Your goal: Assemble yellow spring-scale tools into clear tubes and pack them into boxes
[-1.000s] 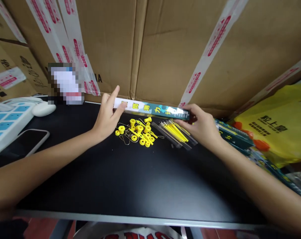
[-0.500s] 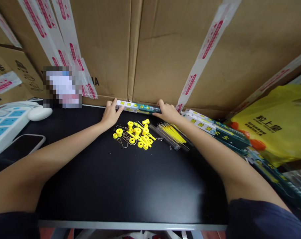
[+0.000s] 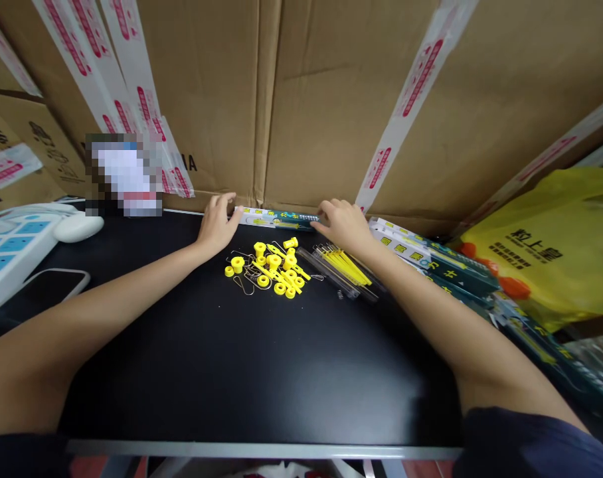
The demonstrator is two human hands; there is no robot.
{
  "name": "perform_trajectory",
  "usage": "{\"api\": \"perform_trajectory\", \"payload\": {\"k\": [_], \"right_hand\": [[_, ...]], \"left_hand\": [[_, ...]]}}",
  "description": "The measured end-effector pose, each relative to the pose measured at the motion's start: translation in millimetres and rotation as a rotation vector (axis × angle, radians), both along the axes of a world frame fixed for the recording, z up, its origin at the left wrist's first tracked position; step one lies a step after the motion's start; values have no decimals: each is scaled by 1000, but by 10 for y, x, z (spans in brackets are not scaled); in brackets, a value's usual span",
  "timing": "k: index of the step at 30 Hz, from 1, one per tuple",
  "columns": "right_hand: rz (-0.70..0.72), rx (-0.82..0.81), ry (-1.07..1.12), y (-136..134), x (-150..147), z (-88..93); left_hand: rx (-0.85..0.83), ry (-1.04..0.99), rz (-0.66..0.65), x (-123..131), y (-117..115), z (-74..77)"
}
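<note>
A long, narrow printed carton [image 3: 280, 220] lies along the back of the black table, against the big cardboard box. My left hand [image 3: 216, 227] is at its left end, thumb and fingers apart, with the thumb tip close to the carton's edge. At the other end is my right hand [image 3: 344, 224], its fingers loosely curved and spread beside the carton; whether it touches is hard to tell. In front lies a pile of yellow plastic parts [image 3: 274, 263] mixed with bent wire hooks [image 3: 243, 285]. Next to it are clear tubes [image 3: 329, 271] and yellow strips [image 3: 350, 265].
Similar cartons [image 3: 435, 257] lie stacked at the right, near a yellow plastic bag [image 3: 525, 252]. On the left are a power strip [image 3: 17, 242], a white mouse [image 3: 78, 226] and a phone [image 3: 45, 292]. Taped cardboard boxes [image 3: 321, 113] wall off the back.
The carton now rests slightly lower at the back of the table. My left hand's grip has loosened and shifted left; my right hand's fingers have eased off the carton's right end.
</note>
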State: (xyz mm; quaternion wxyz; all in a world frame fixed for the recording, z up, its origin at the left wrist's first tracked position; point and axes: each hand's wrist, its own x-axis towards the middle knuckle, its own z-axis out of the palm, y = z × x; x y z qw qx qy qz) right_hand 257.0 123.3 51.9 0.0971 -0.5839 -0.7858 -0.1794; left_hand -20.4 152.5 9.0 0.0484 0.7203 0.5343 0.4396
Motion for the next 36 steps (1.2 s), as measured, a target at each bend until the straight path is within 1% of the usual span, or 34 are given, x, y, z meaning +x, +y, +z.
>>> {"api": "perform_trajectory", "payload": {"k": [1, 3, 4, 6, 7, 8, 10, 11, 12, 13, 14, 16, 17, 19, 23, 26, 29, 32, 34, 36], "right_hand": [[36, -17, 4, -125, 8, 44], [110, -81, -11, -394, 51, 118], [113, -119, -29, -523, 86, 148], [77, -196, -78, -732, 179, 200], [33, -212, -116, -805, 230, 227], [-13, -220, -153, -854, 280, 254], [-94, -227, -184, -888, 358, 305], [-119, -227, -180, -881, 379, 322], [-135, -227, -170, -864, 388, 328], [-141, -227, -159, -841, 383, 321], [-142, -228, -157, -815, 367, 298], [-156, -239, -177, -766, 313, 217], [-178, -246, -197, -746, 284, 165], [-208, -265, -229, -714, 235, 63], [-227, -244, -212, -671, 207, -76], [-247, -235, -175, -638, 229, -112], [-266, -206, -145, -620, 268, -53], [-254, -93, -91, -686, 281, 115], [-167, 23, -47, -812, 231, 227], [-17, 116, -22, -1001, 115, 271]], "left_hand": [[47, -30, -51, 1, -76, 68], [126, -63, -175, 11, -302, 203], [164, -53, -236, 19, -447, 258], [219, 54, -329, 40, -764, 319], [236, 147, -389, 50, -918, 321], [266, 271, -477, 59, -1057, 304], [329, 531, -715, 75, -1265, 229], [338, 616, -820, 81, -1327, 182], [349, 664, -876, 85, -1361, 136], [372, 695, -894, 87, -1369, 93], [398, 712, -874, 87, -1357, 57], [493, 680, -753, 76, -1299, 5], [544, 654, -719, 67, -1266, -11], [579, 612, -683, 43, -1214, -34], [503, 556, -656, 12, -1194, -48], [437, 513, -592, 12, -1201, -40], [412, 482, -545, 12, -1189, -36], [459, 475, -552, 13, -1189, -35], [511, 483, -563, 33, -1228, -22], [520, 504, -562, 77, -1311, 5]]}}
